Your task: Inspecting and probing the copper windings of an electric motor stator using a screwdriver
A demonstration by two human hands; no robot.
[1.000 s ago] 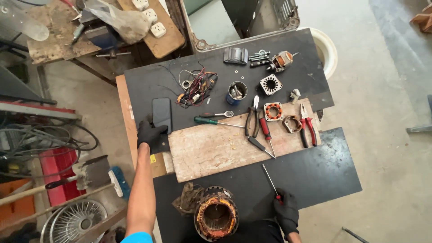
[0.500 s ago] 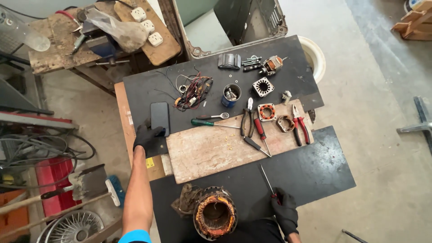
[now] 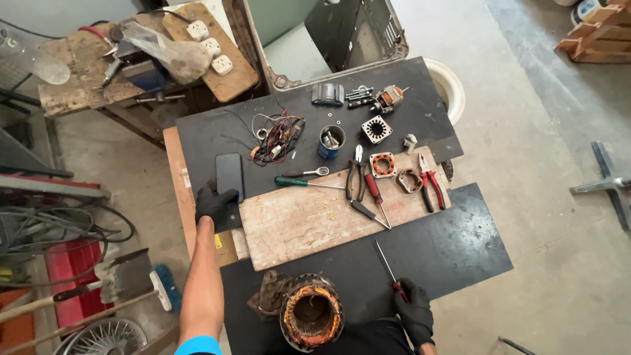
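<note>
Black phone (image 3: 229,175) lies under left hand's (image 3: 215,204) fingers (image 3: 227,195).

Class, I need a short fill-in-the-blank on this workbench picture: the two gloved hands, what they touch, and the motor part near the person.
1. The left hand rests on a dark ____ lying flat on the black board.
2. The right hand holds a ____ with a red handle.
3. Both hands wear ____ gloves.
4. The stator nearest the person has ____-coloured windings.

Missing words: phone; screwdriver; black; copper
</note>
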